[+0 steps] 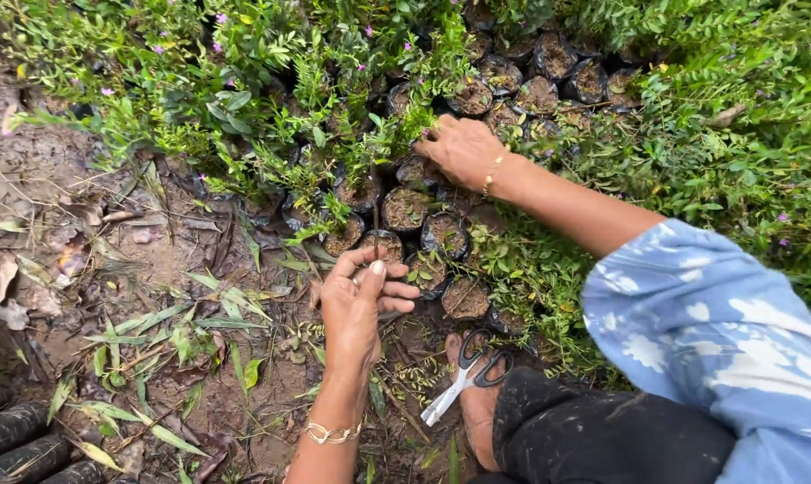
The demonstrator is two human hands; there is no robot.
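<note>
fingers of the left hand (pixel 359 300) are pressed together and curled at the rim of a small black nursery bag (pixel 385 244) of soil, pinching something thin there; what exactly, the view does not show. the right hand (pixel 464 150) reaches further back, fingers spread and resting on the tops of other black bags (pixel 471 97) in the same cluster, gripping nothing that can be seen. the bags stand packed side by side on the muddy ground (pixel 154 269), each with a thin leafy seedling (pixel 333 170), some with tiny purple flowers. such a bag is likely soft-walled and fairly heavy with damp soil, so it would sag if lifted by the rim alone; a hold low around the body seems safer, since the slender stems look easy to snap. scissors (pixel 466 372) with black handles lie on the person's bare foot (pixel 477 403), just beside the left wrist. fallen leaves (pixel 154 332) litter the mud to the left.
</note>
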